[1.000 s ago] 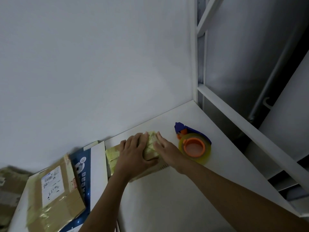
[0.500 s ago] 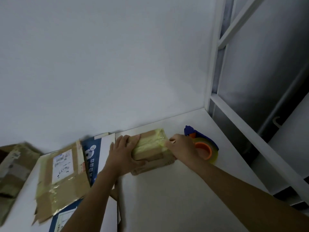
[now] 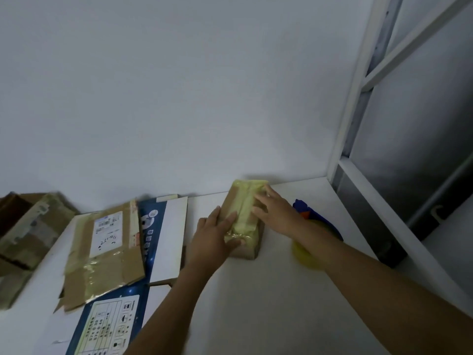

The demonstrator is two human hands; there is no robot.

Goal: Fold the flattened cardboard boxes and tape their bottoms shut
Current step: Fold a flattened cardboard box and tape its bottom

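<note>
The small taped cardboard box (image 3: 243, 217) sat near the table's (image 3: 268, 298) back edge. Both hands lay on it with straight fingers, neither clenched: the left hand (image 3: 210, 237) pressed its left side, the right hand (image 3: 276, 213) its top. A tape dispenser (image 3: 318, 220) lay just beside it, toward the right edge.

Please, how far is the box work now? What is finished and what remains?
Done: the small box is folded, with yellowish tape along its upper face. In hand: left hand and right hand press flat on that tape. To do: the flattened brown cardboard and blue-and-white carton lie unfolded beside it.
</note>
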